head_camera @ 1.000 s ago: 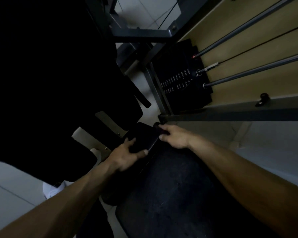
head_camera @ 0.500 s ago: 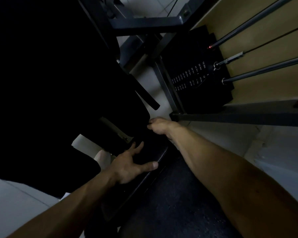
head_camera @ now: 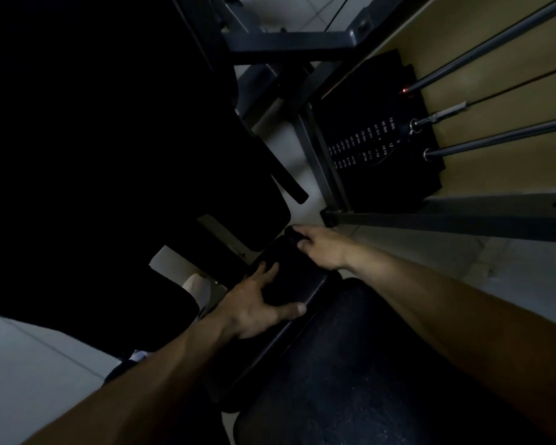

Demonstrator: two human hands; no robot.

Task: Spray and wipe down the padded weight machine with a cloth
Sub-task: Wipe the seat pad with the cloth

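**Right grip at the far end of the narrow pad, left grip flat on it**

The left grip is spread, with straight fingers and the thumb out wide, resting flat on the narrow pad. It holds nothing. The right grip sits beyond it at the pad's far end, its fingers bent down over a dark lump. That lump may be the cloth, but the picture is too dark to tell whether the fingers pinch it or only lie on it.

The pad's long axis runs from the right grip back towards the person, passing under the left grip. Most of the surface left to wipe therefore lies on the near side of the right grip, along the line of its forearm. By my reading, the wiping falls to the right grip, which needs a straight pull along that axis. The left grip lies in the path and would have to lift or slide aside.

The seat cushion lies just beside the pad, under the right forearm. The weight stack stands well beyond both grips. No spray bottle can be made out.
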